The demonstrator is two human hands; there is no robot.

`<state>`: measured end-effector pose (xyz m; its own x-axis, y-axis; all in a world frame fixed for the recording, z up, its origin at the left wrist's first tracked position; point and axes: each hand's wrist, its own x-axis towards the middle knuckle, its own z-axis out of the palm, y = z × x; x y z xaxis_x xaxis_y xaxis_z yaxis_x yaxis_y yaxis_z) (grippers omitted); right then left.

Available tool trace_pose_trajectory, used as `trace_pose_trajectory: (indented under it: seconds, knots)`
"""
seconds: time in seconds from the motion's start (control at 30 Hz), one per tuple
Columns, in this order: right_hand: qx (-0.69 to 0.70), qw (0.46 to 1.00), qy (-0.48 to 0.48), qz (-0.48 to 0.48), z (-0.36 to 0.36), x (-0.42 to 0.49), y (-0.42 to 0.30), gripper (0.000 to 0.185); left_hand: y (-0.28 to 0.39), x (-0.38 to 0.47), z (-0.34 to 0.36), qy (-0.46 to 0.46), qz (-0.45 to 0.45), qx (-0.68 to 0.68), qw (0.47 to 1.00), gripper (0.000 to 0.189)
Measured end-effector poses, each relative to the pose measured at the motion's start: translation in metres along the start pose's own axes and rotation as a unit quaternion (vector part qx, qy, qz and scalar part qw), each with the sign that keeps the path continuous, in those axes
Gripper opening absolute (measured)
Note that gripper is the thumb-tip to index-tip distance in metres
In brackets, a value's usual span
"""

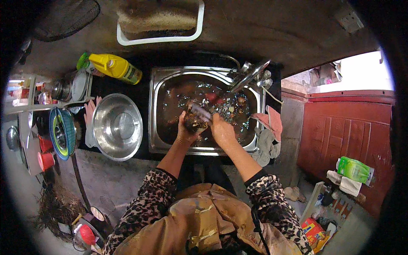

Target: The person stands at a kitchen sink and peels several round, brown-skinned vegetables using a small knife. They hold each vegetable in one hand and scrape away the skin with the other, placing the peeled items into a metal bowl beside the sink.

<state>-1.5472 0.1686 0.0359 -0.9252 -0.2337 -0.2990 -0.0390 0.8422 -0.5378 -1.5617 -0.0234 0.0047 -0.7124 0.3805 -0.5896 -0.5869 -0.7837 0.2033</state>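
Over the steel sink (pixel 152 110), my left hand (pixel 188 132) holds a dark, rough, roundish lump (pixel 195 122) that looks caked with dirt. My right hand (pixel 222 129) grips a small hand tool (pixel 201 113) with a flat greyish head, lying across the top of the lump. Whether it is a brush or a blade cannot be told. Brown, murky water (pixel 178 92) fills the basin. Pale and reddish pieces float in it, with bright glints around them. The chrome faucet (pixel 251 76) reaches over the basin's far right corner.
A large steel bowl (pixel 117 127) stands left of the sink, with pinkish-grey rubber gloves (pixel 91 114) beside it. Behind them lies a yellow jug (pixel 116 67). Pink (pixel 270 122) and grey cloths (pixel 267 143) hang over the right rim. A red door (pixel 346 127) is at the right.
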Motion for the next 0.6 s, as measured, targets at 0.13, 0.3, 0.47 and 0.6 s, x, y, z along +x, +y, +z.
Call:
trace_pose_trajectory:
  seconds: [0.13,0.3,0.47,0.6]
  knots:
    - [-0.017,0.987,-0.017,0.158,-0.003,-0.006,0.002,0.015,0.015,-0.004,0.002,0.023,-0.009,-0.05,0.998,0.067]
    - [0.057,0.992,0.105,0.033,0.006,-0.016,-0.028,0.014,0.021,-0.009,0.024,-0.028,-0.025,-0.078,0.996,0.069]
    - [-0.001,0.969,0.062,0.239,0.013,-0.008,-0.019,0.024,0.026,-0.015,0.031,0.044,-0.024,-0.04,0.998,0.062]
    - [0.211,0.956,0.155,0.134,0.014,0.003,-0.011,0.025,0.024,-0.015,0.02,-0.025,-0.028,-0.051,0.998,0.059]
